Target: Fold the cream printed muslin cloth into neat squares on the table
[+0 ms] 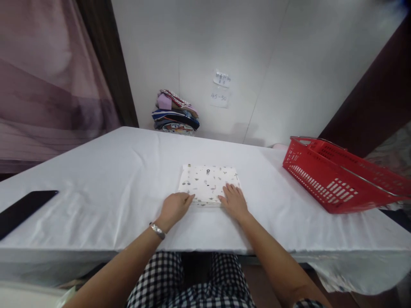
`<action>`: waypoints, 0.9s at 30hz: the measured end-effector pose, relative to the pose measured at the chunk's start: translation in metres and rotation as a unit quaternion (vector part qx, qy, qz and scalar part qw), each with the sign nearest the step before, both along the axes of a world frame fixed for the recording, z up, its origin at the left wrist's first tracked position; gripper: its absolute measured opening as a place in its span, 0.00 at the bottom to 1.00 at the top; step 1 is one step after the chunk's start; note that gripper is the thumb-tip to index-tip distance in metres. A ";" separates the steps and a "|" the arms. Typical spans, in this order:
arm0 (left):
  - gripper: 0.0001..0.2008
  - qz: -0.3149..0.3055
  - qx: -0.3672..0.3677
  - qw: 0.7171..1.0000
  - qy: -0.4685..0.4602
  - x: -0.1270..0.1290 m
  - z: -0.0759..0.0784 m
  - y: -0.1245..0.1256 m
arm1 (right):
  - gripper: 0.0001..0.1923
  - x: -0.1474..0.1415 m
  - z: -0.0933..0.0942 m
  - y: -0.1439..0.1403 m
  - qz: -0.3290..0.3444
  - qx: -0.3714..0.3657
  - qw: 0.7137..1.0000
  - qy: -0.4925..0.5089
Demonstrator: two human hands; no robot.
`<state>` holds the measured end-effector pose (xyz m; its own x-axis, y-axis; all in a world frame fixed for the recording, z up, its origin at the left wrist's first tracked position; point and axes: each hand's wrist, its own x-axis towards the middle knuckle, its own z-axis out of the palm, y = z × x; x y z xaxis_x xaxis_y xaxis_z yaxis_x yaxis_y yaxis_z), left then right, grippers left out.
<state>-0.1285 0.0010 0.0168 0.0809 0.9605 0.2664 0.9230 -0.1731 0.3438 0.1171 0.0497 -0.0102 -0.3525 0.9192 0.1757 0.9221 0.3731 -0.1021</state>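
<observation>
A folded white cloth with small dark prints [208,182] lies flat near the middle of a table covered in white sheeting [105,184]. My left hand [175,207] rests at the cloth's near left corner, fingers curled onto its edge. My right hand [233,199] lies palm down on the cloth's near right corner, fingers spread. A metal bracelet sits on my left wrist.
A red plastic basket [340,177] stands at the table's right side. A dark flat phone-like object [22,209] lies at the left edge. A stack of folded colourful clothes [175,113] sits against the white back wall. A curtain hangs at left.
</observation>
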 end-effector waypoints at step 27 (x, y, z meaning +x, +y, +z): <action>0.28 -0.003 -0.045 0.995 0.085 0.015 -0.029 0.067 | 0.34 -0.006 0.004 0.096 -0.059 -0.088 0.994 0.001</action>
<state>-0.1136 0.0684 -0.0121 0.1226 0.9792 0.1616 0.9682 -0.1538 0.1974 0.1114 0.1461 -0.0061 -0.2407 0.9705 0.0098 0.9579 0.2392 -0.1586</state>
